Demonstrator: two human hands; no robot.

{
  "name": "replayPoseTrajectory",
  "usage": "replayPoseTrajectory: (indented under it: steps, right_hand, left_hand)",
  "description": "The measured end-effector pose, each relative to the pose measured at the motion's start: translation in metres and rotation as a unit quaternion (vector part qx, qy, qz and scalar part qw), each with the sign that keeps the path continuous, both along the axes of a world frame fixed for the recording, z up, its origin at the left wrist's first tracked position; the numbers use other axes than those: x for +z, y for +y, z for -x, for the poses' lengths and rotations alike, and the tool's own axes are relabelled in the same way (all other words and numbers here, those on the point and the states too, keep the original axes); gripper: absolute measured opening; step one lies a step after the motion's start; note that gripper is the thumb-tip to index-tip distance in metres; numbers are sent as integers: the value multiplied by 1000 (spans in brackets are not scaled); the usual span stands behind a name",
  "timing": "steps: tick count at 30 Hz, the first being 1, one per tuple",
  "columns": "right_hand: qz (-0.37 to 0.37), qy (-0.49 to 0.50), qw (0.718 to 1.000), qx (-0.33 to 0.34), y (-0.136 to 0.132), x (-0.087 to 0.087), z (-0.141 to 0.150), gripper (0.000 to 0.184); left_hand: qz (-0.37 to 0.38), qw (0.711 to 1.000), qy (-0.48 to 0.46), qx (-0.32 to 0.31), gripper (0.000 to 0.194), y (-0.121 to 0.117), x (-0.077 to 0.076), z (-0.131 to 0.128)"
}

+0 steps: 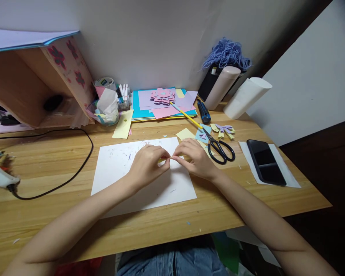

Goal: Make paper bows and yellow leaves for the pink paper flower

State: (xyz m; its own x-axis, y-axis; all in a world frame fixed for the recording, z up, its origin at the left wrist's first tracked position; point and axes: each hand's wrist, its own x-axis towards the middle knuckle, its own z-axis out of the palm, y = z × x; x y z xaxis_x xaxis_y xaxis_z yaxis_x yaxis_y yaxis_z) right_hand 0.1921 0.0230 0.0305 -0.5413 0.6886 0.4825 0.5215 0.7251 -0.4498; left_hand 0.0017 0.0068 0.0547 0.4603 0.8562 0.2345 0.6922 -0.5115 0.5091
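Observation:
My left hand [149,163] and my right hand [195,158] meet above the right part of a white sheet of paper [115,172]. Each pinches a small yellow strip of paper [163,158], most of it hidden by my fingers. To the right of my right hand lie black-handled scissors [218,147]. Yellow paper pieces [185,133] and a light blue paper piece [200,135] rest just beyond that hand, partly under the scissors. A purple and yellow paper bow-like shape [224,130] is farther right.
A pink layered paper flower [163,96] sits on coloured sheets [136,109] at the back, beside a yellow pencil [186,116]. A blue cutter [203,112], a phone [266,161], a paper roll [247,97] and a glue gun [1,174] with its cord [83,165] surround the work area.

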Motion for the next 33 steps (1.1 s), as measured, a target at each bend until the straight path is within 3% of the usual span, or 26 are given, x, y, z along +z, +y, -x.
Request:
replayPoseTrajectory:
  steps: [3, 6, 10, 13, 16, 18, 21, 23, 24, 25, 27, 30, 33]
  right_hand:
    - [-42, -4, 999, -1, -1, -1, 1, 9]
    - [-58, -12, 998, -3, -1, -2, 2, 10]
    - [-5, -27, 1000, 1, 2, -3, 2, 12]
    - [57, -15, 998, 23, 4, 0, 0, 13]
    - [110, 8, 993, 46, 6, 3, -2, 12]
    - [107, 5, 993, 48, 7, 2, -4, 10]
    - [23, -14, 1000, -13, 8, -1, -6, 6]
    - [-59, -7, 995, -80, 8, -4, -7, 5]
    - [-97, 4, 989, -109, 8, -6, -6, 5]
    - [-130, 18, 983, -131, 7, -6, -6, 6]
    - [-173, 49, 971, -157, 6, -7, -4, 6]
    - [-176, 91, 967, -159, 1, -6, 1, 8]
    - [-150, 112, 972, -141, -4, -7, 7, 9]
  left_hand:
    - [-44, 999, 26, -18, 16, -1, -3, 0]
    - [-23, 999, 20, -27, 17, 1, -4, 1]
    - [116, 992, -38, -7, 15, 10, -9, 4]
    - [266, 957, -115, -16, 17, 19, -13, 6]
    - [316, 934, -158, -49, 20, 24, -16, 8]
    - [250, 956, -143, -54, 18, 23, -18, 9]
    - [28, 993, -110, 17, 17, 16, -20, 7]
    - [-82, 986, -118, 84, 18, 10, -24, 5]
    - [-90, 982, -133, 99, 18, 7, -25, 3]
    - [-66, 981, -154, 101, 18, 5, -27, 1]
    - [53, 971, -213, 91, 23, 4, -29, -3]
    - [242, 908, -330, 87, 26, 7, -32, -6]
    - [309, 848, -422, 87, 31, 11, -34, -6]
